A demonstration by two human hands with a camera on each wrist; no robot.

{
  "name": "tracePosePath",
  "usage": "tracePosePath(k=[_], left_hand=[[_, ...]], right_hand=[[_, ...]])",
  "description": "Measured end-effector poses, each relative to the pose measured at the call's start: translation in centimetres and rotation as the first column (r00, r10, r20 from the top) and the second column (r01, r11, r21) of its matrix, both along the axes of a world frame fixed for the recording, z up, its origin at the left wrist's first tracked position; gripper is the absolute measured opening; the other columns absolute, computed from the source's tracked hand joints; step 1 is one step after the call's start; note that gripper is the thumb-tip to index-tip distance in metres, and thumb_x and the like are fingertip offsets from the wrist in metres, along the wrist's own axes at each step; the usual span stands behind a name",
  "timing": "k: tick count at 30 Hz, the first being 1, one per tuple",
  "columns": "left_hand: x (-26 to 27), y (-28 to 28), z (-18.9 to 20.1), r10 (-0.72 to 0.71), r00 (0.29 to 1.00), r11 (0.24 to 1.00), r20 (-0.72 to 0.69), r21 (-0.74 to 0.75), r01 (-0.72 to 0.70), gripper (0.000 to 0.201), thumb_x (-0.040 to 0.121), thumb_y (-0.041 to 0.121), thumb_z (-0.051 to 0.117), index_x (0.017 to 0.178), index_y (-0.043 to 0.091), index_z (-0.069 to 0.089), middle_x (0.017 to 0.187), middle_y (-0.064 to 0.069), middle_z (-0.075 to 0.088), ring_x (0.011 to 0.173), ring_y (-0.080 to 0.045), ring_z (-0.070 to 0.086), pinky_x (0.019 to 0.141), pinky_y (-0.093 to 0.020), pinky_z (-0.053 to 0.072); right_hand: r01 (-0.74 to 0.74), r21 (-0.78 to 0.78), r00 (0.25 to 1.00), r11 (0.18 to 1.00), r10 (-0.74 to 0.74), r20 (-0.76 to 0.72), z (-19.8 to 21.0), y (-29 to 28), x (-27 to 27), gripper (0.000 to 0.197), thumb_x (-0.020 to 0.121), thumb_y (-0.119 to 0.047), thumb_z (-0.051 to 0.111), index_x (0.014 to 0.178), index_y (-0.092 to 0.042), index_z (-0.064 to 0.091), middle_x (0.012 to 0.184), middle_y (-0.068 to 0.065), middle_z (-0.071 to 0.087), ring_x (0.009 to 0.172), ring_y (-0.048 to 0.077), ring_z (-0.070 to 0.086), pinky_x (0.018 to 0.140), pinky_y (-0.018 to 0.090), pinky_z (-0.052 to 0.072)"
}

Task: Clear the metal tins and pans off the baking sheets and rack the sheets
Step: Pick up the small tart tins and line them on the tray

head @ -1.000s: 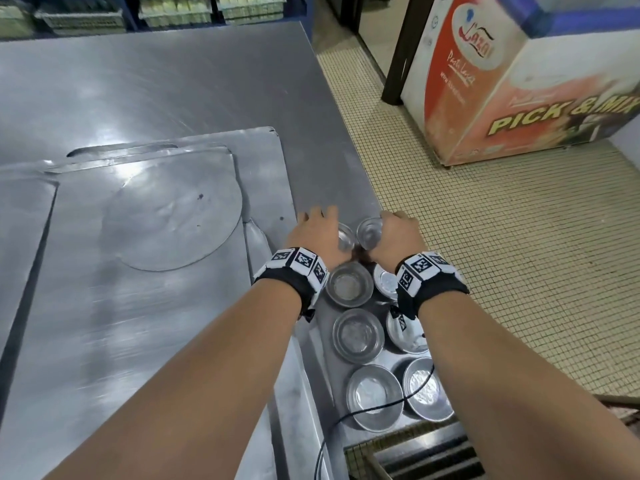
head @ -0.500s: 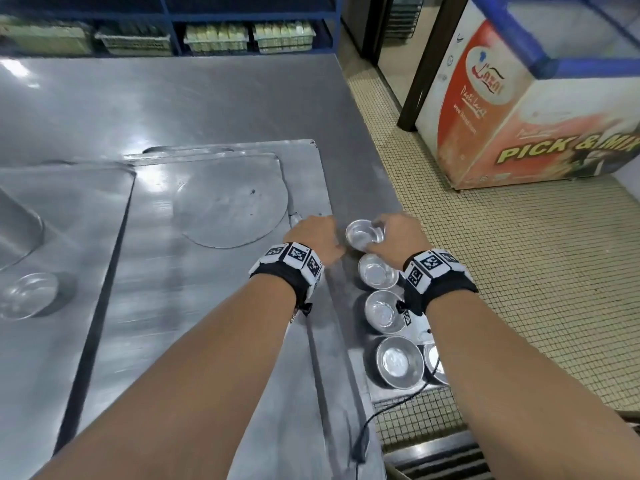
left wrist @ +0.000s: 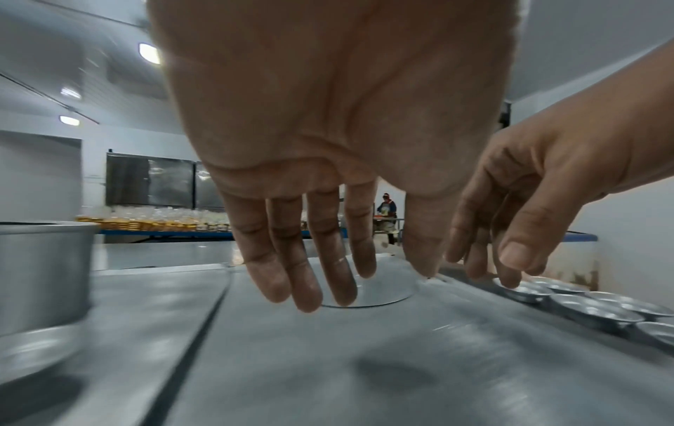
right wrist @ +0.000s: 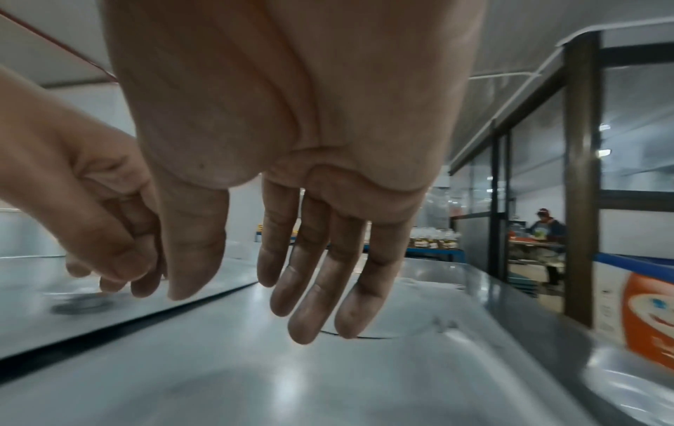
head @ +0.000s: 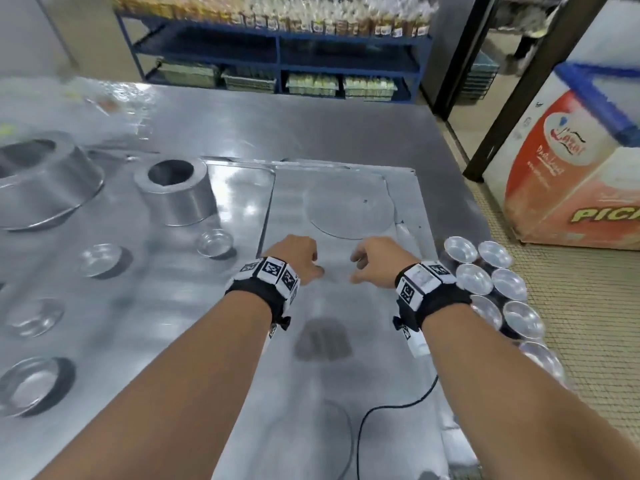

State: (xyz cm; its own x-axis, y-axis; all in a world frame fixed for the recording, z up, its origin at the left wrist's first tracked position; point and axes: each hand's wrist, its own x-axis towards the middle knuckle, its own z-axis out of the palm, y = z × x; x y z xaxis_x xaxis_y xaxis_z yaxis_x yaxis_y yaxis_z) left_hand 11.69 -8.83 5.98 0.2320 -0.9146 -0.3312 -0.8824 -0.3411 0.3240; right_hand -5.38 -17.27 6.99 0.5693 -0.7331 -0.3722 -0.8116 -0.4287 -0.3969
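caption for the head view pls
Both empty hands, left hand and right hand, hover over a baking sheet.

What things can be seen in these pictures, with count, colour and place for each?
small tins: at least eight, silver, in two rows at the table's right edge
loose tins: four, silver, spread on the left sheet
round pan: one, silver, upright, far end of the left sheet
big pan: one, silver, far left, partly cut off
disc: one, silver, flat on the right sheet
sheets: two side by side, silver, on the table
freezer: one, white and orange, on the floor at right
shelf: one, blue, behind the table
left hand: empty, above the right sheet
right hand: empty, beside it
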Motion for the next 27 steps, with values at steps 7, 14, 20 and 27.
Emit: tracePosePath(k=[7, 14, 20, 27], left_hand=[[10.9, 9.2, -1.0, 0.229, 0.97, 0.97, 0.085, 0.058, -0.234, 0.034, 0.088, 0.037, 0.066, 0.116, 0.018, 0.064, 0.117, -0.004, 0.063, 0.106, -0.026, 0.062, 0.092, -0.038, 0.053], [21.5, 14.0, -2.9, 0.336, 0.908, 0.924, 0.25, 0.098, -0.369, 0.044, 0.087, 0.029, 0.06, 0.128, 0.015, 0.056, 0.122, -0.009, 0.06, 0.117, -0.031, 0.055, 0.095, -0.042, 0.051], [28.3, 14.7, -5.1, 0.414, 0.841, 0.896, 0.348, 0.008, -0.444, 0.059, 0.086, 0.04, 0.063, 0.137, 0.016, 0.045, 0.134, -0.012, 0.048, 0.125, -0.035, 0.041, 0.096, -0.042, 0.043], [32.1, 14.2, -6.2, 0.479, 0.828, 0.855, 0.293, 0.059, -0.516, 0.062, 0.084, 0.042, 0.065, 0.137, 0.016, 0.046, 0.134, -0.01, 0.047, 0.127, -0.034, 0.041, 0.098, -0.045, 0.042]], right_hand=[[-0.196, -0.011, 0.98, 0.98, 0.196, -0.022, -1.4, 5.4, 11.7, 0.045, 0.076, -0.031, 0.08, 0.117, -0.017, 0.066, 0.111, 0.003, 0.069, 0.1, 0.021, 0.065, 0.092, 0.035, 0.053], [-0.28, -0.15, 0.96, 0.948, 0.273, -0.064, -2.9, 8.1, 21.5, 0.034, 0.081, -0.027, 0.069, 0.113, -0.013, 0.068, 0.11, 0.008, 0.067, 0.096, 0.026, 0.066, 0.083, 0.036, 0.056], [-0.269, -0.188, 0.963, 0.945, 0.259, -0.076, -5.2, 7.6, 26.8, 0.054, 0.081, -0.028, 0.066, 0.133, -0.016, 0.055, 0.124, 0.012, 0.056, 0.121, 0.033, 0.049, 0.095, 0.04, 0.049], [-0.232, -0.149, 0.973, 0.961, 0.226, -0.052, -7.6, 6.1, 29.5, 0.086, 0.074, -0.045, 0.077, 0.145, -0.014, 0.039, 0.142, 0.01, 0.047, 0.131, 0.031, 0.042, 0.104, 0.041, 0.043]])
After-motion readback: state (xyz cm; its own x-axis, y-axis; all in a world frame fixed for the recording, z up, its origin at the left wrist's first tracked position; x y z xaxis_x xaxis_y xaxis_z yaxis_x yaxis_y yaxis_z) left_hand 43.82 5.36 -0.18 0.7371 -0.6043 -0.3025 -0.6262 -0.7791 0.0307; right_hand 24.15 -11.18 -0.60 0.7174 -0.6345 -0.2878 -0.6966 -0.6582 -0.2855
